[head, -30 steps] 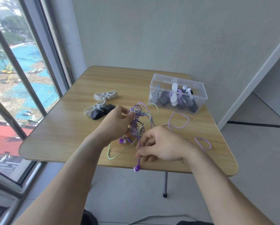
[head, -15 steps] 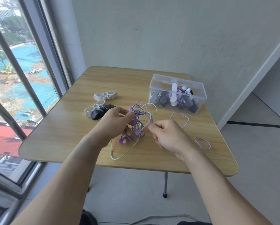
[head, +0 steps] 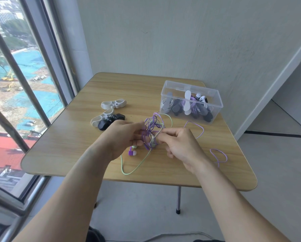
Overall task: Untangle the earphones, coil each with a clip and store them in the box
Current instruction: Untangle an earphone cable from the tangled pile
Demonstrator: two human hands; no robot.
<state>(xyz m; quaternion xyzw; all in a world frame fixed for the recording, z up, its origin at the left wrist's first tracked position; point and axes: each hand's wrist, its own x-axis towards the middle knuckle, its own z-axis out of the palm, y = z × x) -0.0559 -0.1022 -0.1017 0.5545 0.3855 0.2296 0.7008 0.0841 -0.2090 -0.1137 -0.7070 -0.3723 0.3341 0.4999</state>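
Note:
A tangle of purple and pale green earphone cords (head: 153,125) is held just above the wooden table (head: 73,142), near its middle. My left hand (head: 121,135) pinches the left side of the tangle. My right hand (head: 179,145) pinches a cord on its right side. A purple earbud (head: 132,153) dangles below my left hand. One green cord loop (head: 128,170) trails toward the table's front edge, and purple loops (head: 218,155) lie to the right. The clear plastic box (head: 216,96) at the back right holds several coiled, clipped earphones.
Two white clips (head: 114,103) and a black clip (head: 111,120) lie on the left of the table, behind my left hand. A window with bars runs along the left. A grey wall stands close behind the table.
My right hand has risen from the front of the table, where it held a cord with an earbud hanging over the edge, to the right side of the tangle. My left hand has stayed put.

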